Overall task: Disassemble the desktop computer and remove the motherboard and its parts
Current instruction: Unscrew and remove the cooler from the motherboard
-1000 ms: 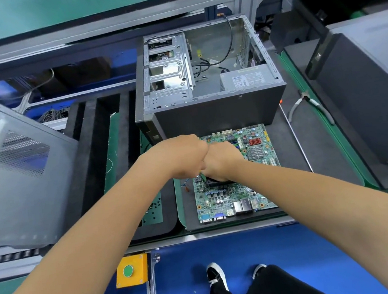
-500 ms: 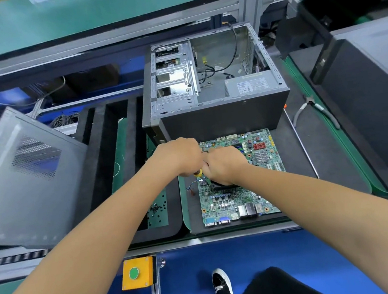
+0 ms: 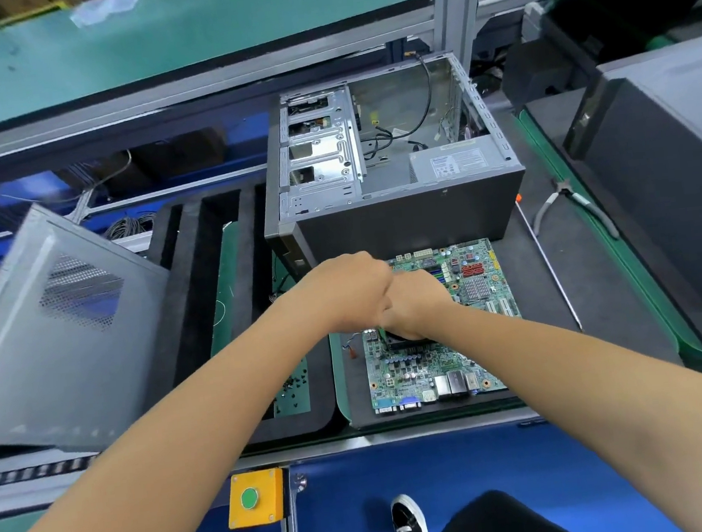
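Both hands meet, knuckle to knuckle, over the middle of a green motherboard: the left hand (image 3: 354, 289) is curled into a fist, the right hand (image 3: 416, 302) is curled beside it and touching it, and what either one grips is hidden under the fingers, so whether they hold a tool or a part cannot be told. Largest to smallest, the scene runs so. A long bench (image 3: 537, 285) with dark mats carries everything. Behind the hands lies the open computer case (image 3: 404, 216), its side off, with a metal drive cage, loose black cables and a power supply showing inside. To the left a grey side panel (image 3: 43, 324) with a perforated vent leans at a tilt. At far right sits another dark case (image 3: 674, 188). The motherboard (image 3: 433, 365) lies flat on a mat just in front of the open case, already out of it, its ports toward the person. Under the right hand a dark block, probably the processor cooler (image 3: 409, 340), is partly visible. Pliers (image 3: 574, 205) and a thin long screwdriver (image 3: 550, 262) lie right of the board. Small black screws (image 3: 295, 386) are scattered on a green tray at left. Risks, as a judgement: a tool tip slipping under two-handed force could gouge traces or nearby components; prying the cooler unevenly could flex the board; freed screws could roll onto it.
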`<control>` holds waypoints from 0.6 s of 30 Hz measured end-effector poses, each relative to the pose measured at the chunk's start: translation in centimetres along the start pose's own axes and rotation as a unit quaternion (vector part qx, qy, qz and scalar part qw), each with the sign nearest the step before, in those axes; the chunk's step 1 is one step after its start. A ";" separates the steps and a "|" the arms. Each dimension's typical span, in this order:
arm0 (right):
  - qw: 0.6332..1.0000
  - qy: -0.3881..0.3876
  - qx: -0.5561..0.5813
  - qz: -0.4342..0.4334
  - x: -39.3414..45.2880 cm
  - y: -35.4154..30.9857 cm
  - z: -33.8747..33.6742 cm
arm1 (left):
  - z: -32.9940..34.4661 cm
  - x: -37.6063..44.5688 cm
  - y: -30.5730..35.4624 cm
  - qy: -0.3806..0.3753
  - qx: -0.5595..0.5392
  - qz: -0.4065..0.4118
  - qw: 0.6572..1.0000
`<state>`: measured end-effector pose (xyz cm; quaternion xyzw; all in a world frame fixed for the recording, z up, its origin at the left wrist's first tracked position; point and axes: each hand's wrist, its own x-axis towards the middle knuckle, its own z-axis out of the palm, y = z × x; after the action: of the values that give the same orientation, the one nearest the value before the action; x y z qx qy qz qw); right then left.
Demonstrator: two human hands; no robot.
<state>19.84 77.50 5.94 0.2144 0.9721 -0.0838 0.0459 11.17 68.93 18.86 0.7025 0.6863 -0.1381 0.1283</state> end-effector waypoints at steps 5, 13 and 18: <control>0.999 0.040 0.025 0.012 0.4 -0.1 0.8 | 0.6 -1.6 -1.2 -0.065 -0.014 0.020 0.998; 0.998 0.047 0.031 0.016 0.2 0.0 0.6 | -0.3 -1.0 -1.3 -0.026 0.090 0.078 0.993; 0.999 0.044 0.026 0.016 0.3 0.0 0.6 | 0.4 -0.7 -1.2 0.013 0.020 0.077 0.997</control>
<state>19.58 77.55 5.30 0.2347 0.9671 -0.0984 -0.0011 9.99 68.14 18.72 0.7573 0.6290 -0.1322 0.1157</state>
